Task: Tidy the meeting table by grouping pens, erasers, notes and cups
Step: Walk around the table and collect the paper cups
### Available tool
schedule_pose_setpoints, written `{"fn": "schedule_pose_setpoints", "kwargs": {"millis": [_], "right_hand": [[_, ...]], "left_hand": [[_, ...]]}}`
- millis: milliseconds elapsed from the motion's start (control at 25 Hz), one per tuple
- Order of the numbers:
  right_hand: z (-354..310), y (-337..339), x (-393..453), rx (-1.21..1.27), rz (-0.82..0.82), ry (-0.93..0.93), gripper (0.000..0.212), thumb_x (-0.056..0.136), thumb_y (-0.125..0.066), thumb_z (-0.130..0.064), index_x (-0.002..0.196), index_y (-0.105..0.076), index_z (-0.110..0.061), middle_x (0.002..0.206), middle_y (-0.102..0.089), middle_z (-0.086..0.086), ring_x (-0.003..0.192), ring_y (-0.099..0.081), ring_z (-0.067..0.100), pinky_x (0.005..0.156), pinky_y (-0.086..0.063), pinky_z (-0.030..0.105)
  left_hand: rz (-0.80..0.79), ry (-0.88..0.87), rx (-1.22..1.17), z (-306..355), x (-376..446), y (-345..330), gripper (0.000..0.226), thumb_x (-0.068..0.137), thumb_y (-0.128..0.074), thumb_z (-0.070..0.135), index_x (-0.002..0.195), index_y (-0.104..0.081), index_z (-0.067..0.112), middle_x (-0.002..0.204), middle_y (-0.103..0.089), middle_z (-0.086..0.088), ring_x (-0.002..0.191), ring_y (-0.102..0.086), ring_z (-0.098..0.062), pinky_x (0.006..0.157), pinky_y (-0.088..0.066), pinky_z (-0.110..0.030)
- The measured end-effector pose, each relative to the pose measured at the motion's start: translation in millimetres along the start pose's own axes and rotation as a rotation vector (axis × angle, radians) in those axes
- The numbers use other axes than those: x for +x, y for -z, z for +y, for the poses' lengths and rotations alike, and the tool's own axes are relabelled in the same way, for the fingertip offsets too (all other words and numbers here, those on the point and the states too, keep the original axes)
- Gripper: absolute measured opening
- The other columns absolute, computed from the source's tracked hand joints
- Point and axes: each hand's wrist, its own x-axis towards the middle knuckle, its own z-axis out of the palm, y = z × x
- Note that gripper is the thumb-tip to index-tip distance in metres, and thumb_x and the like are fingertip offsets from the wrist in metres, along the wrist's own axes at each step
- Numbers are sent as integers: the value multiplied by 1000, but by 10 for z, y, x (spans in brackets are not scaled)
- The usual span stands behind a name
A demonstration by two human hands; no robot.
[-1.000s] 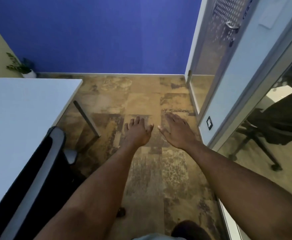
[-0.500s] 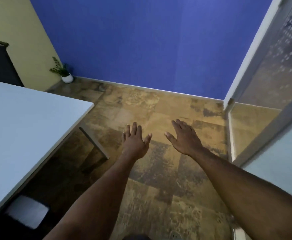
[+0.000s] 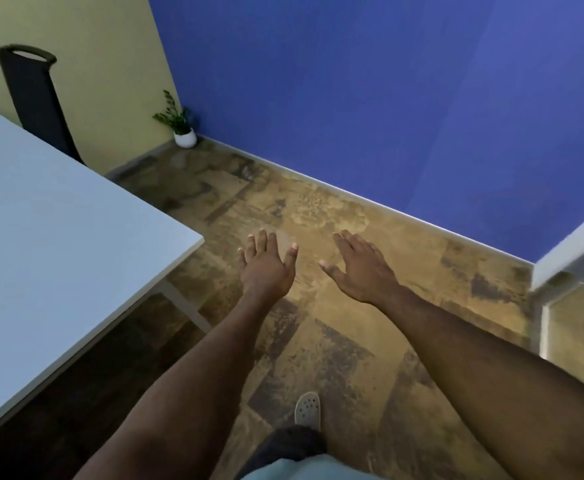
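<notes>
Left hand (image 3: 266, 268) and right hand (image 3: 361, 268) stretched forward over the floor, fingers spread wide, holding nothing, white table (image 3: 58, 244) at left, potted plant (image 3: 179, 123) in the far corner

1. Both hands, left hand (image 3: 266, 268) and right hand (image 3: 363, 271), hang over open floor (image 3: 318, 209) with nothing near them.
2. The tabletop (image 3: 58, 254) corner juts in at left, its leg (image 3: 183, 304) slanting beneath.
3. A chair (image 3: 36, 98) and a potted plant (image 3: 181, 128) stand well apart by the walls.
4. A door frame (image 3: 574, 251) closes off the right.
</notes>
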Motion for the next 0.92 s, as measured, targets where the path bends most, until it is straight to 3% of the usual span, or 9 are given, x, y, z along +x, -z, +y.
{"fn": "schedule_pose_setpoints", "kwargs": {"millis": [360, 640, 920], "right_hand": [[168, 82, 2814, 34, -40, 124, 84, 87, -14, -77, 153, -12, -25, 162, -11, 1, 149, -10, 22, 117, -8, 42], [-4, -350, 5076, 123, -135, 291, 83, 88, -18, -75, 153, -12, -24, 163, -9, 0, 149, -8, 20, 118, -7, 41], [-507, -412, 7228, 142, -226, 563, 85, 87, -20, -75, 153, -15, -23, 162, -11, 1, 149, -10, 19, 118, -8, 39]], "left_hand": [[78, 64, 15, -75, 2564, 156, 70, 98, -17, 59, 151, -26, 14, 162, -14, -6, 150, -4, -26, 119, 1, -46], [71, 304, 65, -588, 4309, 50, 73, 96, -14, 62, 153, -24, 17, 163, -11, -2, 150, -2, -23, 119, 4, -45], [144, 523, 92, -1006, 5707, 535, 70, 98, -19, 59, 153, -24, 17, 163, -10, -1, 150, 0, -20, 119, 4, -44]]}}
